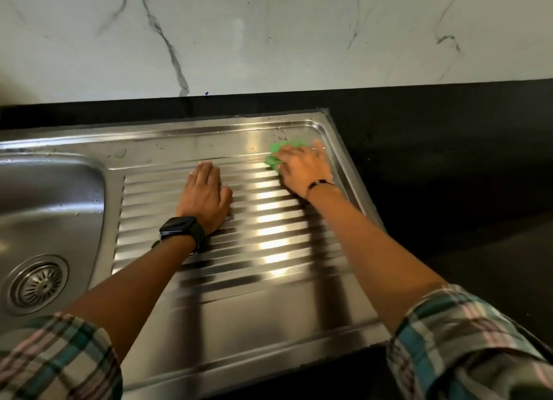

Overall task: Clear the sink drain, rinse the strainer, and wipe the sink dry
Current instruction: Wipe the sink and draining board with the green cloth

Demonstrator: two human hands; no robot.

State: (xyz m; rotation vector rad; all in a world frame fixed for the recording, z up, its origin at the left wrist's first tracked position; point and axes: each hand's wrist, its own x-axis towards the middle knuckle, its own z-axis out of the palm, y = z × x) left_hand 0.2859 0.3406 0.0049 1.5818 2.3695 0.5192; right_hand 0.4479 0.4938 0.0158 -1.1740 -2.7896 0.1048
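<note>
Pressing flat, the right hand [302, 167] pins a green cloth [279, 154] to the drainboard's [269, 310] far right corner, fingers spread straight over it; the left hand [206, 194] rests open on the ridges. Best to wipe along the grooves (droplets linger by the back rim). Steel gleams; the strainer [37, 284] sits in the basin's drain at left.

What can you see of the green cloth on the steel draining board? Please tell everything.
The green cloth is small, bright and soft-looking, bunched rather than spread flat. It lies at the far right corner of the ribbed stainless steel draining board, near water drops. The right hand presses on it with straight fingers and hides most of it; only its far and left edges show.
</note>
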